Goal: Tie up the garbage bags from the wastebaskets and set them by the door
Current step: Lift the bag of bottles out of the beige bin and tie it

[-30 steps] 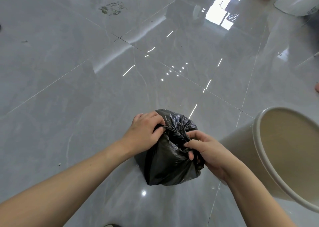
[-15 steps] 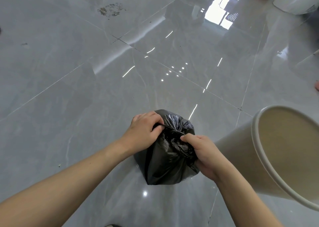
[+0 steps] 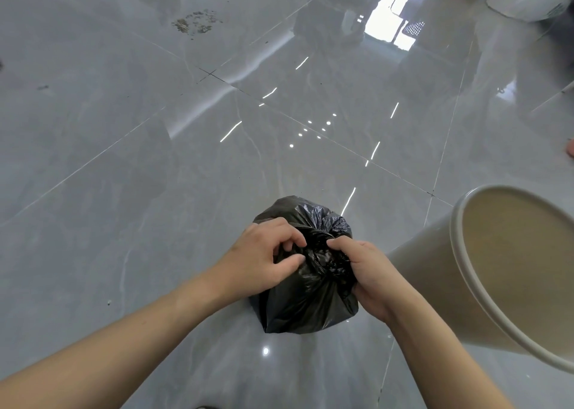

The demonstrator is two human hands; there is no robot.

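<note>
Your two bare hands meet at the top of the black garbage bag (image 3: 306,300), which sits low in the middle of your view on the glossy grey tiled floor (image 3: 124,191). The bag is thin, crinkled plastic, shiny where it catches the light, gathered into a bunched neck and bulging round below it. Your left hand (image 3: 264,259) curls its fingers and thumb into the wrinkled plastic on the left side of that neck, pinching it. Your right hand (image 3: 369,276) grips the bunched plastic from the right, fingers folded round it. The two hands are close together, with only the twisted plastic between them. Just right of the bag, the cream wastebasket (image 3: 435,272) appears tilted, its round, smooth-rimmed mouth turned toward you and its matte interior open to view. The floor is polished stone-like tile with thin pale grout lines and bright reflected streaks. Far off at upper left, a small patch of scattered debris (image 3: 195,24) lies on the tile.
</note>
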